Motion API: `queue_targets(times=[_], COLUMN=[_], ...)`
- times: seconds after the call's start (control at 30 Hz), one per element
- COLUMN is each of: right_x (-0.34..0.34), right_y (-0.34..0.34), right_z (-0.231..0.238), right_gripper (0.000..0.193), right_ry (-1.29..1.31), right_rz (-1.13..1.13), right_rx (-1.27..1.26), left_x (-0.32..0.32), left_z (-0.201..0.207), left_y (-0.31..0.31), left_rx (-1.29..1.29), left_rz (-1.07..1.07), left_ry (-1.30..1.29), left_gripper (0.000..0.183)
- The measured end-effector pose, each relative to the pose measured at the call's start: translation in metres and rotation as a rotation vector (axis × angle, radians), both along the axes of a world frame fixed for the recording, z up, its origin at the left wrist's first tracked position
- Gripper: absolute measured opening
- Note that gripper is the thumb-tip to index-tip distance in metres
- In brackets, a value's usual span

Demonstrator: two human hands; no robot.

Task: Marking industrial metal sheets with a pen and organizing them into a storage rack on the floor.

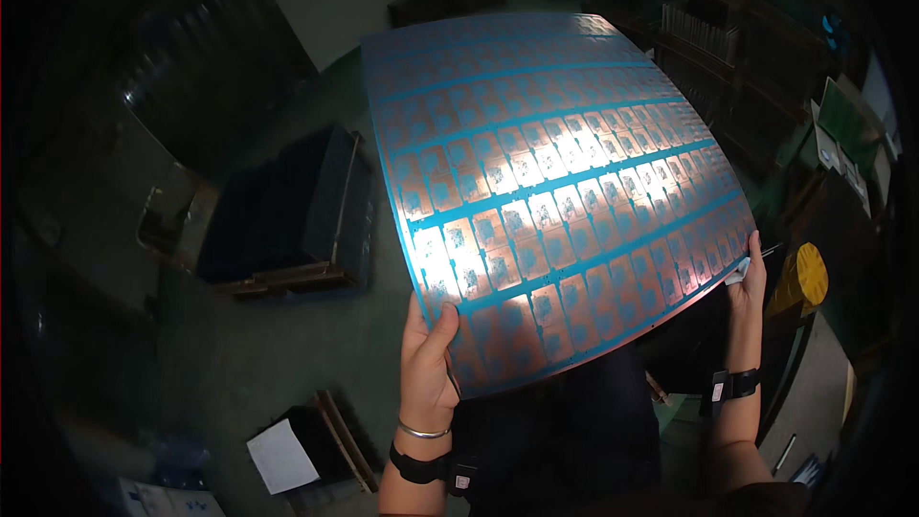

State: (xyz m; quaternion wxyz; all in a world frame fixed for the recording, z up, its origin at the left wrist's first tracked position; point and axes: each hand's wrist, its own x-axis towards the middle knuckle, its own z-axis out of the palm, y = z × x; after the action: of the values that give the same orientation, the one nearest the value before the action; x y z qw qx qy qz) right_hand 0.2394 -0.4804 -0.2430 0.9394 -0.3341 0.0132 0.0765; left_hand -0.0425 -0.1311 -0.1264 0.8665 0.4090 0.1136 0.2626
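Note:
A large circuit board panel (565,201), copper-coloured with blue bands and rows of small repeated patterns, is held up in front of me at a tilt. Bright light glares off its middle and left side. At its near left corner my left hand (429,354) grips the edge, thumb on the face and the other fingers mostly hidden behind. My right hand (751,278) holds the near right corner. Something small and white (737,272) shows between that hand and the panel; its kind is unclear. Both wrists wear black bands, and the left also has a silver bangle (424,433).
Left of the panel, a dark block-like stack (282,206) rests on a wooden base. A white sheet (282,457) lies on a dark low stack at lower left. At right are a yellow roll-shaped thing (810,278) and a grey worktop (814,402) with a pen (785,453). Dark shelves (704,33) stand behind.

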Motion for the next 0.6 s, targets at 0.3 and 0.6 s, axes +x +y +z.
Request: queue_targets(times=[0.3,0.6], right_x=[-0.009,-0.005], right_y=[-0.006,-0.008], right_z=[-0.015,-0.024], right_gripper=[0.031,0.033], right_ry=[-0.052,-0.049], right_rz=[-0.062,-0.033], right_rx=[0.092,0.131], left_x=[0.009,0.010], left_z=[-0.010,-0.007], left_y=[0.010,0.009], left_rx=[-0.211,-0.209], left_rz=[-0.095,-0.061], left_ry=[-0.020,0.018], left_gripper=[0.035,0.033])
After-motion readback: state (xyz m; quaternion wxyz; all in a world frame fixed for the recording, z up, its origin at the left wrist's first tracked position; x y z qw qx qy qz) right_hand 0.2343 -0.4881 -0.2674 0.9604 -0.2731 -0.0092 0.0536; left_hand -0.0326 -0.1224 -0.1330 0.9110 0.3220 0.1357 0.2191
